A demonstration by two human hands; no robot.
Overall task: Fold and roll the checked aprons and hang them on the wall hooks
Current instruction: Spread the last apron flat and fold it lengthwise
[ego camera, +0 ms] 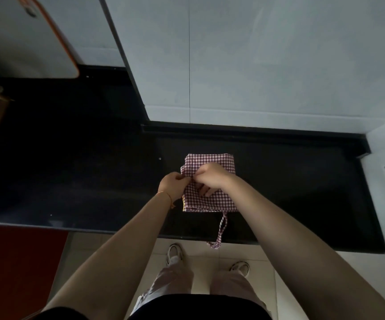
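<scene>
Head view: black countertop, white wall

Hidden and cut-off parts

The right hand covers the apron middle; the white board is cut by the top edge; dark shapes at left are perhaps boxes.

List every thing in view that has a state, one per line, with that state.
checked apron: folded into a flat square on the black counter, not yet rolled or hung.
apron strap: loose, trailing over the counter's front edge.
left hand: pinching the apron's left edge.
right hand: gripping the cloth near that edge.
white board with orange rim: standing against the wall.
</scene>
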